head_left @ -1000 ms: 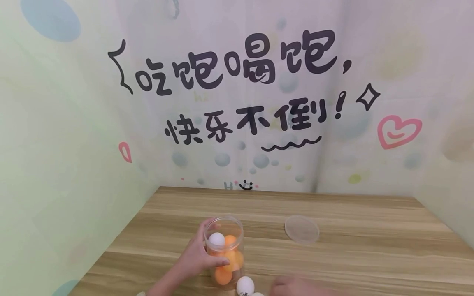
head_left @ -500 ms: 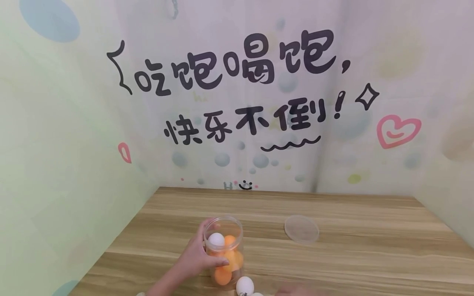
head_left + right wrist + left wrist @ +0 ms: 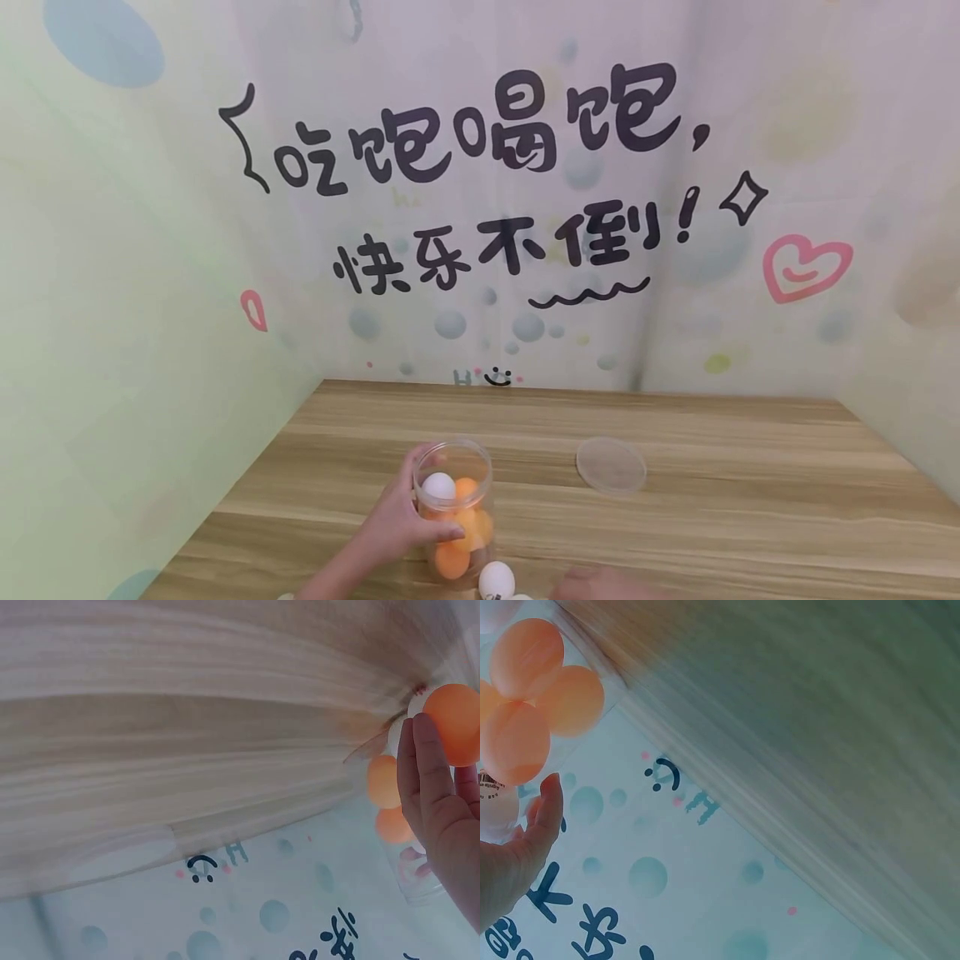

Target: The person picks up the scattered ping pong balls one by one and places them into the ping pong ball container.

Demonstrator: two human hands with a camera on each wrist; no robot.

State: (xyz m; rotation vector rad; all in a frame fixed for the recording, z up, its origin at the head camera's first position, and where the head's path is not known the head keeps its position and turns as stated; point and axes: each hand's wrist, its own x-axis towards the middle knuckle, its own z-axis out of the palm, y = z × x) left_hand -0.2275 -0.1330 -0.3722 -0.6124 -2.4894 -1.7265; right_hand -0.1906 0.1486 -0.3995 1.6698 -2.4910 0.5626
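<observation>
My left hand (image 3: 401, 517) grips a clear plastic jar (image 3: 454, 500) from its left side, the thumb across the front. The jar stands upright and uncapped, with several orange ping-pong balls (image 3: 452, 559) and a white ball (image 3: 438, 485) inside. At the bottom edge of the head view, my right hand (image 3: 596, 583) is partly cut off. The right wrist view shows its fingers and thumb against an orange ping-pong ball (image 3: 454, 724), pinching it. A loose white ping-pong ball (image 3: 497, 579) lies at the jar's base, beside another white ball (image 3: 521, 597) mostly out of frame.
A round clear lid (image 3: 611, 465) lies flat on the wood-grain table (image 3: 720, 492), behind and right of the jar. Behind the table hangs a printed cloth backdrop (image 3: 450, 333), with pale side walls on both sides.
My right hand dips lower, almost out of the head view, then comes back up a little. My left hand, the jar and the lid stay in place.
</observation>
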